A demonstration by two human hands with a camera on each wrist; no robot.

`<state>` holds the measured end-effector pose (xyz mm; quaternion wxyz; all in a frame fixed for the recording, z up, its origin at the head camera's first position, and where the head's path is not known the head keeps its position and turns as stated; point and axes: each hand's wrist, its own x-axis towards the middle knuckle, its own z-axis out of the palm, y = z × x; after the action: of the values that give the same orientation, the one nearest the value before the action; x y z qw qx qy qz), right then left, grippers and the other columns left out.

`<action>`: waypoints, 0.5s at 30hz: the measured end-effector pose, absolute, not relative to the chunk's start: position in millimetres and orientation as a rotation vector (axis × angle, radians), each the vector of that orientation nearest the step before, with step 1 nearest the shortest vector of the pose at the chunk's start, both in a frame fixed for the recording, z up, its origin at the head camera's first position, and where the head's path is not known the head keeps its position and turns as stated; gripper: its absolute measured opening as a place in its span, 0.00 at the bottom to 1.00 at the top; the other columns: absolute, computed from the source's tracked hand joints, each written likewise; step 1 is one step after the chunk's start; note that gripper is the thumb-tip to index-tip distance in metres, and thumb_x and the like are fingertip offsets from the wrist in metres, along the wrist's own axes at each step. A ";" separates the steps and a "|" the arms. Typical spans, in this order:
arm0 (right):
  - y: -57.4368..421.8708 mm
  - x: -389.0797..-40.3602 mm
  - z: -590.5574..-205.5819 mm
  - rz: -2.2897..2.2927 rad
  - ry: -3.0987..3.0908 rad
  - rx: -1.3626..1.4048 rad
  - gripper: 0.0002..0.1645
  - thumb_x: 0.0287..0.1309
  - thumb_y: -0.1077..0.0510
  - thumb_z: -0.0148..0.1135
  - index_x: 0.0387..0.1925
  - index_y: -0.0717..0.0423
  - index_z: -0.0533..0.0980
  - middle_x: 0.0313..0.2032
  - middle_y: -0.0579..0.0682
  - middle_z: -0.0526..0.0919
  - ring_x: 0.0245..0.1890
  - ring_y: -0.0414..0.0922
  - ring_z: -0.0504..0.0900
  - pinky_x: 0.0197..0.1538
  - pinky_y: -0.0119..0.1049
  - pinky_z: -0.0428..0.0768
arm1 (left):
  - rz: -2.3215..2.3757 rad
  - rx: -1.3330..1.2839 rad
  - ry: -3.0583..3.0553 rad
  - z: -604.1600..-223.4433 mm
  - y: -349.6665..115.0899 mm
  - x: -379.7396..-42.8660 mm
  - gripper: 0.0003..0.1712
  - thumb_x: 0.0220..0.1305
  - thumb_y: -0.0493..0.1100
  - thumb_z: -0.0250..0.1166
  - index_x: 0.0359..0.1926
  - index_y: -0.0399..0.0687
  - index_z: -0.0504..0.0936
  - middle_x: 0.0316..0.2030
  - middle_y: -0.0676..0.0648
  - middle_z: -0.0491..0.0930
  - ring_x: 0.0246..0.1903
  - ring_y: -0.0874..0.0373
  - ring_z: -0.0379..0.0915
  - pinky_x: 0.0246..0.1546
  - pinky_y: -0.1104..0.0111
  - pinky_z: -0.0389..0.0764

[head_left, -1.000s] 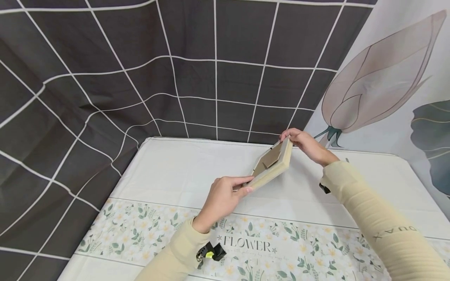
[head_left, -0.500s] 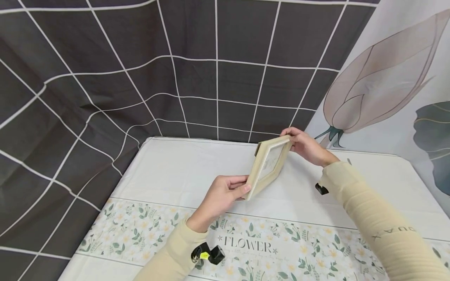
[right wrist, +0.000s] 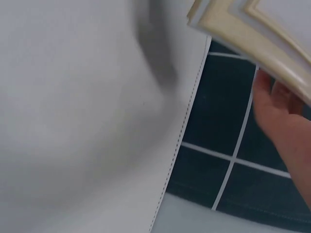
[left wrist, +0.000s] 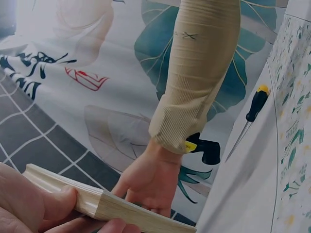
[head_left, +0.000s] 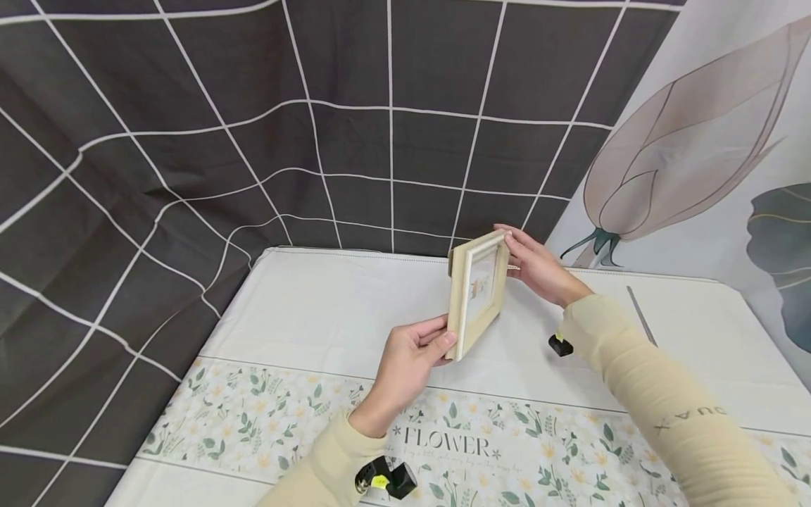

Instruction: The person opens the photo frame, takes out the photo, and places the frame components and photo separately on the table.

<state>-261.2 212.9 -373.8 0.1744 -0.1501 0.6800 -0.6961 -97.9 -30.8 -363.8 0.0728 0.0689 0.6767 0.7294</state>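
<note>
A cream picture frame (head_left: 461,303) is held tilted above the far part of the white table, its picture side turned to the right and partly toward me. My left hand (head_left: 408,359) grips the lower near corner, thumb on the front border and fingers behind. At the upper far corner my right hand (head_left: 540,271) pinches the frame, thumb at the front edge. In the left wrist view the frame's wooden edge (left wrist: 99,204) lies between the left thumb and fingers. The right wrist view catches one corner of the frame (right wrist: 233,24) above the right hand (right wrist: 286,121).
A screwdriver (left wrist: 255,109) with a black and yellow handle lies on the table to the right; in the head view only its shaft (head_left: 641,315) shows past the right sleeve. A dark grid cloth (head_left: 342,141) hangs behind the table (head_left: 329,289), and a flower-print cloth (head_left: 684,141) at right.
The frame has been turned over from its back, with the stand flap, to its picture side, and stands more upright. My right hand has moved slightly left, uncovering more of the screwdriver shaft.
</note>
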 end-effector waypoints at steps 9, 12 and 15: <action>208.4 -259.6 -379.7 -1.861 1.952 -0.361 0.42 0.67 0.36 0.35 0.72 0.49 0.37 0.67 0.59 0.51 0.69 0.54 0.49 0.66 0.57 0.51 | 2.289 0.193 1.953 -369.3 -27.0 -96.2 0.20 0.64 0.39 0.58 0.56 0.39 0.75 0.51 0.39 0.77 0.46 0.52 0.78 0.41 0.67 0.80; 210.3 -258.7 -383.4 -1.827 1.970 -0.355 0.42 0.67 0.35 0.33 0.72 0.52 0.40 0.65 0.59 0.54 0.67 0.53 0.52 0.66 0.56 0.52 | 2.311 0.172 1.914 -369.8 -25.5 -95.5 0.20 0.64 0.39 0.58 0.56 0.39 0.74 0.51 0.39 0.78 0.47 0.52 0.78 0.41 0.67 0.79; 213.1 -256.8 -387.5 -1.778 1.969 -0.332 0.43 0.66 0.34 0.32 0.71 0.55 0.43 0.62 0.59 0.58 0.65 0.52 0.57 0.66 0.54 0.54 | 2.338 0.135 1.862 -370.2 -24.2 -95.0 0.20 0.64 0.38 0.58 0.57 0.39 0.74 0.50 0.39 0.78 0.46 0.51 0.78 0.42 0.67 0.79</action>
<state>-256.8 213.1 -387.5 0.2318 -0.1209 0.7164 -0.6468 -95.0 -24.2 -370.2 0.0747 0.0449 0.6207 0.7792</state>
